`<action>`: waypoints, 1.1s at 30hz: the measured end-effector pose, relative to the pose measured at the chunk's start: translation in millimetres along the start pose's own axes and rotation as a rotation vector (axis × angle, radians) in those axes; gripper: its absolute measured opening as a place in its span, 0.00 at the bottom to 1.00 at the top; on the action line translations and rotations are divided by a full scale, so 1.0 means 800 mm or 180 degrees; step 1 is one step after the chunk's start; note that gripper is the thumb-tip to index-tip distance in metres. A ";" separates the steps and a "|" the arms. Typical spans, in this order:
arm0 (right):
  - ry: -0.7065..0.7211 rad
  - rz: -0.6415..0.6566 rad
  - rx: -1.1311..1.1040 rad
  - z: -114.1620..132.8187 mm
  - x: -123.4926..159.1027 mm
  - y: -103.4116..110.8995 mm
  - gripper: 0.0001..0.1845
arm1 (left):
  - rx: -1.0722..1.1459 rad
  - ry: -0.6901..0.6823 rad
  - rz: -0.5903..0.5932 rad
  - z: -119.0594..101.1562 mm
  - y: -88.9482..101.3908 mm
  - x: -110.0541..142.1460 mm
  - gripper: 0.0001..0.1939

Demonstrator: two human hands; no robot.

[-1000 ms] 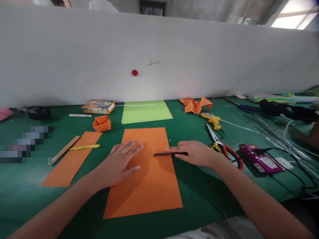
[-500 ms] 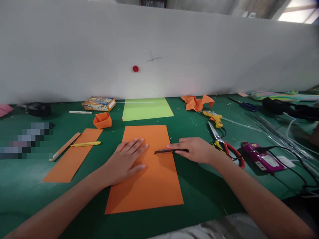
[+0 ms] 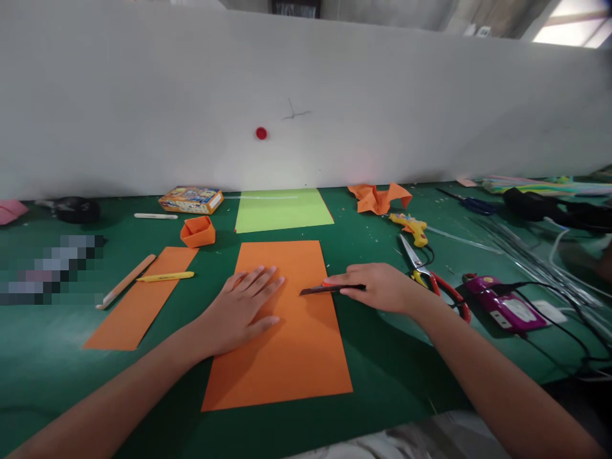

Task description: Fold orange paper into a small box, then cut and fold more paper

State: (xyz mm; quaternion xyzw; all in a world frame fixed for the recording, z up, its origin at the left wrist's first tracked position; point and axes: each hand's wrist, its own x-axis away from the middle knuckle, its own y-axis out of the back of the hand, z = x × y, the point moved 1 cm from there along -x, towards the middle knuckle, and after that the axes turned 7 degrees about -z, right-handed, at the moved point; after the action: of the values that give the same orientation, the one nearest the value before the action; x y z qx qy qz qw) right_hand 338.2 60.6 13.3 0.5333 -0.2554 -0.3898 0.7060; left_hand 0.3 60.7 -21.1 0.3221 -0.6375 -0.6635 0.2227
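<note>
A sheet of orange paper (image 3: 306, 357) lies flat in front of me on the green table. My left hand (image 3: 243, 312) rests on its left part, palm down with the fingers spread. Between the fingers of my right hand (image 3: 375, 287), at the sheet's right edge, is a slim utility knife (image 3: 318, 290) with a dark blade and a bit of red. Its blade lies low over the middle of the sheet, pointing left; whether the tip touches the paper I cannot tell. The handle is mostly hidden by my fingers.
Left are an orange strip (image 3: 138, 312), a yellow pen (image 3: 167, 276), a wooden stick (image 3: 127, 280) and a folded orange paper piece (image 3: 198, 233). Light-green paper (image 3: 284, 210) lies behind. Right are red-handled scissors (image 3: 442, 287), a yellow glue gun (image 3: 411, 227) and a corded purple device (image 3: 507, 305).
My right hand and the knife have shifted slightly to the right across the orange sheet. My left hand stays in place on the paper.
</note>
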 end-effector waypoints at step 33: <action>-0.0022 -0.0004 -0.0038 -0.020 0.006 0.004 0.22 | 0.0059 0.0000 -0.0033 0.002 -0.001 0.000 0.37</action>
State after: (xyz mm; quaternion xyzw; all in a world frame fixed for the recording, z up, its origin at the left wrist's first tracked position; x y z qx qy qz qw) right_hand 354.5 65.7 11.5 0.5279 -0.2553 -0.3936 0.7079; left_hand -0.6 62.0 -22.2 0.3274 -0.6420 -0.6587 0.2162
